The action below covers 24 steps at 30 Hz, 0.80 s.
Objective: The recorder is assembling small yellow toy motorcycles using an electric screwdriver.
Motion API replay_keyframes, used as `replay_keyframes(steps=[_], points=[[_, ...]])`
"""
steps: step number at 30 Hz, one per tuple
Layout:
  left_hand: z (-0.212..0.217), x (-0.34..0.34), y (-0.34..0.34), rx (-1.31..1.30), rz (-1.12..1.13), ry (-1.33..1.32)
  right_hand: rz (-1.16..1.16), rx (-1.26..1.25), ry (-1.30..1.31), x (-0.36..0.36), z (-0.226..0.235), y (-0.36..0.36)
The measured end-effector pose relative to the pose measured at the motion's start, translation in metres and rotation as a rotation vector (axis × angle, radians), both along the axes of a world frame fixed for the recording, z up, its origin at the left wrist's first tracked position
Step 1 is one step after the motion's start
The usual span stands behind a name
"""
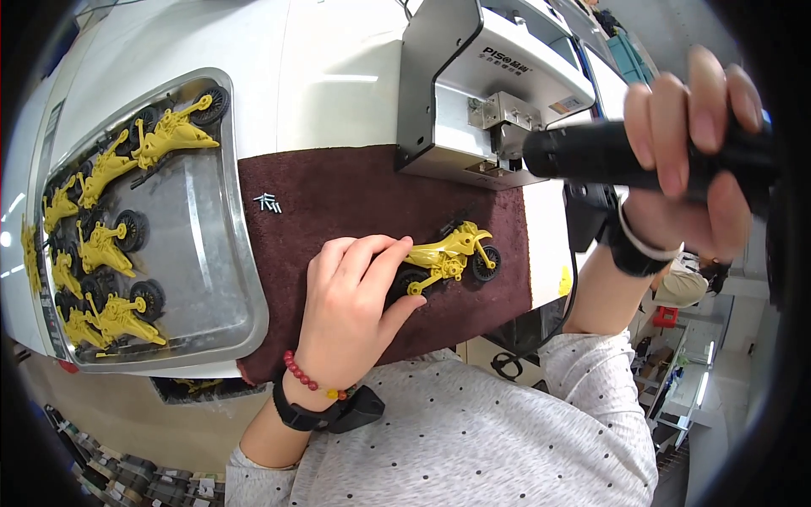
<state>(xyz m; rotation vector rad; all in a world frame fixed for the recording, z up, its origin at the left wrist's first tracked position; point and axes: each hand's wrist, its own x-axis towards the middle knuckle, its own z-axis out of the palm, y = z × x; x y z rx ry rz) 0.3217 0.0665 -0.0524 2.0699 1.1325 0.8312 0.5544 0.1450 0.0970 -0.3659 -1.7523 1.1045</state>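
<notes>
A yellow toy motorcycle (446,253) with black wheels lies on the dark maroon cloth (338,194). My left hand (355,283) grips its rear end, the thumb below and the fingers above, hiding part of the back wheel. Raised at the upper right, my right hand (697,127) is wrapped around a black electric screwdriver (587,154). The screwdriver's front end points left, at the outlet of a grey metal screw feeder (507,114); I cannot tell whether they touch. Several small silvery screws (268,203) lie in a loose pile on the cloth.
At the left, a metal tray (253,291) holds several more yellow toy motorcycles (173,139). A black cable (568,313) hangs down by the table's front edge. The white table (317,101) stretches behind the cloth. Farther right are shelves and another person (683,283).
</notes>
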Motion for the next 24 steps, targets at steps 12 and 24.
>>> replay_keyframes(steps=[12, 24], points=[[0.001, 0.0, 0.0, -0.014, 0.01, 0.018, 0.017, -0.07, 0.154, -0.047, -0.037, -0.077], [0.001, 0.001, -0.001, -0.021, 0.006, -0.004, -0.016, 0.036, 0.13, -0.059, -0.047, -0.092]])
